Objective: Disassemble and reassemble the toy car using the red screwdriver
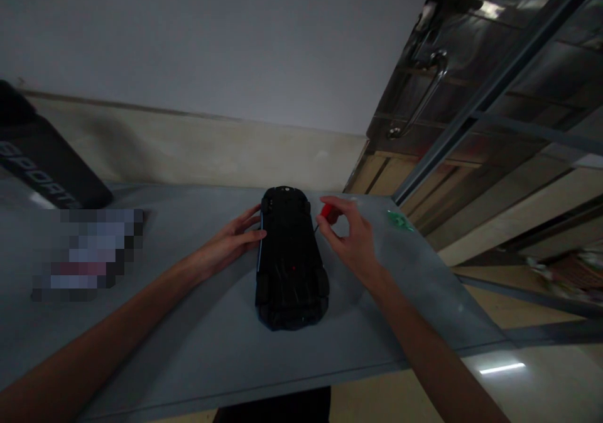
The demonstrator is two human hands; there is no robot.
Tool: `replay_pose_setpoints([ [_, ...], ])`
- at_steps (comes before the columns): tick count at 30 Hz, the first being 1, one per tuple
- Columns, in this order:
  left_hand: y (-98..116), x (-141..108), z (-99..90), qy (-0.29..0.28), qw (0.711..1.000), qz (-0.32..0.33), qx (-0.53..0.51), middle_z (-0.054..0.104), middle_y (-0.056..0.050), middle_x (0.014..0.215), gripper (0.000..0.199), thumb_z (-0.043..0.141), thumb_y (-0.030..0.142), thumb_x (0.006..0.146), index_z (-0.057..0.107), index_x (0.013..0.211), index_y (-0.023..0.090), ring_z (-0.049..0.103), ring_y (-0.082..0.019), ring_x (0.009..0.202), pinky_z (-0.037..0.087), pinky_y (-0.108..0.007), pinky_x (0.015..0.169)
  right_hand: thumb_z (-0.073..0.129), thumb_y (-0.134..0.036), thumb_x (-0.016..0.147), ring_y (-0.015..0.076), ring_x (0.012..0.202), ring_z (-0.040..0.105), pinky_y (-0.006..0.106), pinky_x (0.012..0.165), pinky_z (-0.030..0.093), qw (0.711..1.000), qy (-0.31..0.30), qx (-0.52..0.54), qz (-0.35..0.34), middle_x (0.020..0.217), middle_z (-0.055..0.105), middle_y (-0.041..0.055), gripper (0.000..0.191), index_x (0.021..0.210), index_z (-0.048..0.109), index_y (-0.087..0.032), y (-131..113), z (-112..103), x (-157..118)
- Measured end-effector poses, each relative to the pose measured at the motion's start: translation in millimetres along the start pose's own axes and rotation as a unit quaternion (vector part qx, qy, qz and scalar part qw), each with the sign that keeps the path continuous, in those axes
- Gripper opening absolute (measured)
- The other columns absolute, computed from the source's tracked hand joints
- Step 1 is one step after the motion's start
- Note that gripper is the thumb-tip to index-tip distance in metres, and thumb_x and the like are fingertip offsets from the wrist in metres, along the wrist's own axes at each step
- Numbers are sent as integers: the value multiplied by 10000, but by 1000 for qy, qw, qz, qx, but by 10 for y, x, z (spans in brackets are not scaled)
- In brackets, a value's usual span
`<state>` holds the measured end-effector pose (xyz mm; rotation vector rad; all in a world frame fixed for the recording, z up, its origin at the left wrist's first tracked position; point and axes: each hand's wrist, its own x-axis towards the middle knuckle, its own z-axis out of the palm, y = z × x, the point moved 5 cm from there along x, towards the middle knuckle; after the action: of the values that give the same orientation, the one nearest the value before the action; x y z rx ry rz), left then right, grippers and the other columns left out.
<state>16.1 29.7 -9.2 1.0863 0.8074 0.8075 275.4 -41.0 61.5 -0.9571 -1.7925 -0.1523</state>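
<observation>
A black toy car (pixel 287 241) lies upside down on the grey table, its underside and wheels facing up. My left hand (pixel 238 237) grips its left side, thumb on the edge and the fingers partly hidden beyond it. Between the thumb and fingers of my right hand (pixel 348 231) is a small screwdriver (pixel 326 210) with a red handle. Its thin dark shaft slants down toward the car's right side; whether the tip touches the car I cannot tell.
A dark bottle (pixel 47 159) with white lettering leans in at the left, near a blurred-out flat object (pixel 89 253). Small green pieces (pixel 400 220) lie near the right edge of the table (pixel 211 341). Behind stands a wall (pixel 211 46); a metal frame (pixel 490 90) rises at right.
</observation>
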Motion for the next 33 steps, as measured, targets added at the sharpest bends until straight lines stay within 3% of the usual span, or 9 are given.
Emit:
replay_pose_setpoints([
  [7, -38, 30, -43, -7, 1000, 4, 2, 579, -87, 1886, 969, 1002, 340, 897, 608, 1783, 370, 454, -439, 1799, 411, -582, 1468, 587, -374, 1226, 257, 965, 808, 477, 984, 720, 999, -44, 12, 26, 1131, 845, 46, 379, 1585, 708, -376, -29, 9, 10],
  [14, -26, 18, -39, -2, 1000, -3, 10, 547, -105, 1907, 1012, 973, 298, 922, 538, 1835, 335, 434, -435, 1808, 361, -601, 1486, 625, -406, 1227, 229, 827, 770, 427, 875, 718, 999, -21, -25, 16, 1016, 813, 31, 342, 1538, 752, -343, -15, 2, 15],
  [20, -62, 34, -71, -14, 1000, 3, 24, 497, -99, 1943, 981, 955, 329, 956, 528, 1839, 362, 425, -425, 1815, 379, -597, 1478, 575, -301, 1247, 210, 900, 792, 393, 914, 701, 1000, -26, 7, -16, 1067, 829, 20, 379, 1599, 704, -357, -114, -16, 55],
  [26, -74, 46, -93, -30, 999, 20, 39, 508, -110, 1937, 980, 933, 352, 997, 485, 1869, 338, 414, -447, 1818, 412, -595, 1446, 668, -348, 1202, 208, 795, 740, 390, 828, 677, 999, -13, -20, 21, 980, 795, 16, 243, 1424, 765, -328, -12, -29, 28],
  [33, -109, 53, -106, -26, 999, 3, 23, 450, -128, 1969, 1062, 987, 391, 941, 475, 1872, 369, 395, -441, 1829, 372, -621, 1476, 586, -272, 1221, 220, 878, 773, 395, 897, 689, 999, -34, 4, 7, 1035, 804, 17, 386, 1583, 686, -357, -53, -37, 35],
])
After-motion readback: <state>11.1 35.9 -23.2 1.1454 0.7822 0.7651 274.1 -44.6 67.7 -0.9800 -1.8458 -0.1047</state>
